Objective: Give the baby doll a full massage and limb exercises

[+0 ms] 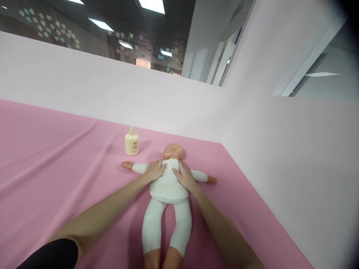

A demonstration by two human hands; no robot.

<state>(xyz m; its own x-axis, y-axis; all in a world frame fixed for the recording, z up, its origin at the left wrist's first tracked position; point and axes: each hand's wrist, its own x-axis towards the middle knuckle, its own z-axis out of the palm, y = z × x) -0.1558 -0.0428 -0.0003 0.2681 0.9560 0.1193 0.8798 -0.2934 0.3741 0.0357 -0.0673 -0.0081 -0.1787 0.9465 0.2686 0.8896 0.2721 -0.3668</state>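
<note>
A baby doll [169, 188] with a white cloth body lies on its back, its arms spread out and its head turned to the left. My left hand [155, 171] rests flat on the doll's upper chest by the shoulder on the left side. Across from it, my right hand [185, 176] lies on the chest by the other shoulder. The fingers of both hands are stretched out, and neither hand grips anything. The ends of the doll's legs run out of view at the bottom.
A cream-coloured pump bottle [131, 142] stands left of the doll's head. Pink cloth [70, 160] with a few folds covers the surface. White walls [112, 93] rise behind and on the right, with a window [98, 41] above bearing heart stickers.
</note>
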